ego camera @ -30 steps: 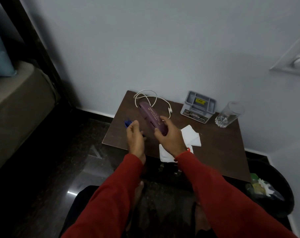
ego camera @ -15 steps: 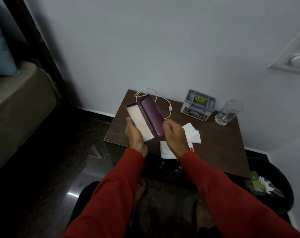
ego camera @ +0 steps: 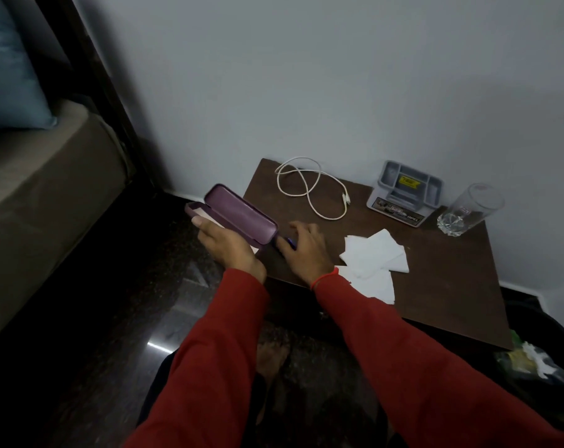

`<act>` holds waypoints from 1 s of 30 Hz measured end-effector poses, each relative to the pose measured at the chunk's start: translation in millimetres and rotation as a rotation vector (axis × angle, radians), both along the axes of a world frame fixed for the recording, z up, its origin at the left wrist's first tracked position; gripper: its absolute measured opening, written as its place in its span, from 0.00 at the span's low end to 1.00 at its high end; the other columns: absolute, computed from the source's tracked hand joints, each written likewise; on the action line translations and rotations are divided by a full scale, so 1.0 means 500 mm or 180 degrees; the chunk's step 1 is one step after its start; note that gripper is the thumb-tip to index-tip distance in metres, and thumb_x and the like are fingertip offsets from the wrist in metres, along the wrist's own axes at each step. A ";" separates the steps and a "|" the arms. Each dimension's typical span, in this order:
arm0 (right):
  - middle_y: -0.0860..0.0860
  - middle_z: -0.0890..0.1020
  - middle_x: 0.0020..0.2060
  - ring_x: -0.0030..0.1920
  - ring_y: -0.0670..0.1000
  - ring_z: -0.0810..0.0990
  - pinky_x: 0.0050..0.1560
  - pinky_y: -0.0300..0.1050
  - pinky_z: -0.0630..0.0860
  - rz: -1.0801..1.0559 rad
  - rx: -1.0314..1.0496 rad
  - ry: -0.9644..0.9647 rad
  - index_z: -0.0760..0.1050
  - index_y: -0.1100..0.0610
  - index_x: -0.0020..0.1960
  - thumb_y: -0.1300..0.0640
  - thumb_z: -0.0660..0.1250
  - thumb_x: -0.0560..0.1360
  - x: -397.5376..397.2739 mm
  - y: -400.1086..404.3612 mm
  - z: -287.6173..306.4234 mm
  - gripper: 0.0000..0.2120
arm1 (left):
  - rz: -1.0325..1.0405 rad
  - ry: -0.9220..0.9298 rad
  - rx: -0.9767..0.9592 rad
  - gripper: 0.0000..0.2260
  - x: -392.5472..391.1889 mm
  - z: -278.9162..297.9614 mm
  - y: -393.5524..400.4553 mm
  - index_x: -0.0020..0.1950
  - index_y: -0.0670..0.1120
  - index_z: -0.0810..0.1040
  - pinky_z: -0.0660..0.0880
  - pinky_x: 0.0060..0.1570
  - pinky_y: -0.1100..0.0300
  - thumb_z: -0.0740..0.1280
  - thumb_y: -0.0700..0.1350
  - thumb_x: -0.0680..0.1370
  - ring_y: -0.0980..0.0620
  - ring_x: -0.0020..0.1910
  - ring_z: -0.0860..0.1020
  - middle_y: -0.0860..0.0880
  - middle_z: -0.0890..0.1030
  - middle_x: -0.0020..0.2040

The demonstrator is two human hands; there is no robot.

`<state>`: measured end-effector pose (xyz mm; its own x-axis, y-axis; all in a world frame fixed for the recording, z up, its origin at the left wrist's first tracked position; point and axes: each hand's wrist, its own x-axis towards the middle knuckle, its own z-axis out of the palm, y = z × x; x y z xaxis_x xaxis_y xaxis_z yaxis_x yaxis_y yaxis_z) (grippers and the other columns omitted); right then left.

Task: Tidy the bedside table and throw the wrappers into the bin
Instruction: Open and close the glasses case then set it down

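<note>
left hand [ego camera: 232, 250] wraps base of open purple hard-shell glasses case [ego camera: 238, 218], off dark wooden bedside table's [ego camera: 448, 286] left edge | right hand [ego camera: 306, 250] fingers curled on small blue item [ego camera: 290, 243], grip unclear | case likely rigid, light, smooth; hold long sides | white paper tissues [ego camera: 376, 260] soft, crumple-prone, mid-table

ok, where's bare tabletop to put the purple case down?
Free: the front-right of the table, between the white tissues and the right edge, in front of the glass. Crowded: back edge, with the cable and the grey organizer; the right hand covers the front-left.
</note>
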<state>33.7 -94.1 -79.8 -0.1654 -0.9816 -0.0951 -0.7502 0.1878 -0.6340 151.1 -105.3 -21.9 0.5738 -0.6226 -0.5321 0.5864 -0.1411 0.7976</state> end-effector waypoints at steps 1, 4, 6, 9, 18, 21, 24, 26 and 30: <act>0.60 0.72 0.63 0.63 0.61 0.70 0.65 0.52 0.65 0.0076 0.0082 0.0212 0.71 0.57 0.68 0.47 0.68 0.76 0.001 -0.004 -0.012 0.24 | 0.0004 -0.0020 -0.0029 0.26 0.002 -0.001 -0.001 0.76 0.48 0.70 0.76 0.64 0.53 0.51 0.61 0.85 0.47 0.63 0.78 0.46 0.78 0.68; 0.60 0.75 0.60 0.61 0.62 0.73 0.62 0.53 0.67 0.0270 0.0131 0.0666 0.75 0.58 0.63 0.52 0.69 0.74 -0.004 -0.013 -0.043 0.19 | -0.0015 -0.0065 -0.0102 0.25 0.004 -0.004 -0.005 0.76 0.49 0.69 0.76 0.63 0.53 0.50 0.61 0.85 0.48 0.63 0.77 0.47 0.77 0.68; 0.60 0.78 0.55 0.58 0.62 0.75 0.60 0.53 0.69 0.0255 -0.0086 0.0580 0.79 0.59 0.57 0.57 0.68 0.74 -0.011 -0.016 -0.048 0.13 | -0.0048 -0.0082 -0.0099 0.24 0.004 -0.005 -0.007 0.76 0.49 0.69 0.77 0.54 0.59 0.50 0.60 0.86 0.50 0.59 0.78 0.50 0.78 0.63; 0.60 0.83 0.51 0.52 0.61 0.81 0.57 0.52 0.75 -0.0189 -0.0385 0.0017 0.81 0.61 0.54 0.61 0.68 0.74 -0.028 -0.012 -0.033 0.10 | -0.0124 -0.0048 -0.0101 0.23 0.004 0.000 -0.006 0.75 0.49 0.70 0.75 0.41 0.67 0.50 0.59 0.86 0.56 0.50 0.79 0.54 0.78 0.56; 0.53 0.85 0.39 0.37 0.49 0.82 0.34 0.42 0.79 -0.0840 -0.1030 -0.2399 0.77 0.55 0.55 0.62 0.67 0.77 -0.084 0.039 0.141 0.07 | -0.0942 0.0476 -0.0444 0.27 -0.041 -0.016 0.000 0.73 0.52 0.72 0.77 0.64 0.44 0.52 0.66 0.82 0.49 0.60 0.81 0.49 0.81 0.64; 0.53 0.85 0.37 0.35 0.47 0.81 0.38 0.44 0.77 -0.0436 -0.0794 -0.1960 0.79 0.54 0.52 0.60 0.69 0.76 -0.071 0.061 0.171 0.06 | -0.1488 0.1051 -0.0475 0.27 -0.088 -0.004 0.018 0.68 0.48 0.76 0.80 0.52 0.50 0.48 0.63 0.85 0.48 0.52 0.84 0.46 0.85 0.55; 0.47 0.86 0.37 0.40 0.45 0.84 0.46 0.46 0.80 -0.0415 -0.0793 -0.1120 0.80 0.50 0.50 0.55 0.70 0.74 -0.072 0.084 0.176 0.05 | -0.1857 0.1482 -0.0576 0.31 -0.122 0.001 0.037 0.71 0.41 0.74 0.80 0.51 0.51 0.48 0.63 0.84 0.46 0.52 0.83 0.41 0.84 0.54; 0.46 0.85 0.36 0.41 0.46 0.84 0.49 0.47 0.80 -0.0458 -0.0858 -0.0841 0.79 0.50 0.49 0.55 0.70 0.75 -0.078 0.098 0.178 0.03 | -0.1996 0.1601 -0.0614 0.33 -0.131 0.004 0.046 0.74 0.40 0.73 0.80 0.52 0.52 0.49 0.64 0.84 0.45 0.53 0.82 0.40 0.82 0.56; 0.51 0.83 0.43 0.46 0.51 0.82 0.50 0.46 0.78 -0.0404 -0.1184 -0.0170 0.80 0.52 0.48 0.57 0.67 0.75 -0.096 0.106 0.165 0.04 | -0.2310 0.1675 -0.0643 0.33 -0.138 0.006 0.055 0.74 0.41 0.73 0.84 0.46 0.56 0.49 0.64 0.84 0.46 0.55 0.83 0.41 0.82 0.59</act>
